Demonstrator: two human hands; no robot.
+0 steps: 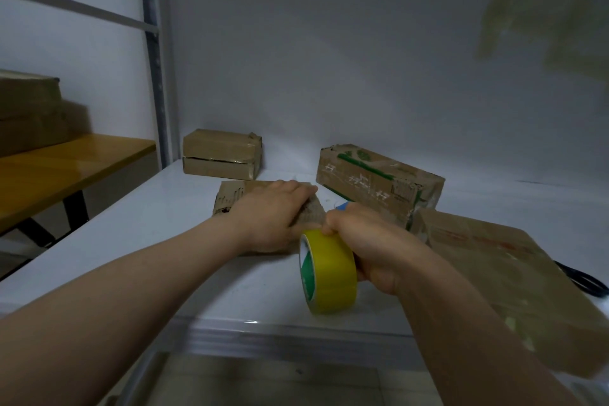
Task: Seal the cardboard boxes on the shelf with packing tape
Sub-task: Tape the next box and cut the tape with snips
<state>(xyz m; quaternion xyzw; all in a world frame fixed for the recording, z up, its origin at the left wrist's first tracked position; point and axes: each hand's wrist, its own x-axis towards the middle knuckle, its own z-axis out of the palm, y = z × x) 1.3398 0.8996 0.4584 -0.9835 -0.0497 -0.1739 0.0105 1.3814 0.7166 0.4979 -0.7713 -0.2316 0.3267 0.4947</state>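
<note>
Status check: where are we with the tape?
Left hand presses small box. Right hand grips yellow tape roll beside it. Nothing in the way.

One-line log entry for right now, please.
phase: taping | left hand: presses on flat cardboard box | right hand: grips yellow tape roll at box's near edge

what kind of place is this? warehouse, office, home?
Probably a storeroom or packing area, though that is not certain. A white metal shelf holds several worn cardboard boxes, stacked boxes sit on a wooden table to the left, and the right hand grips a yellow tape roll.
</note>
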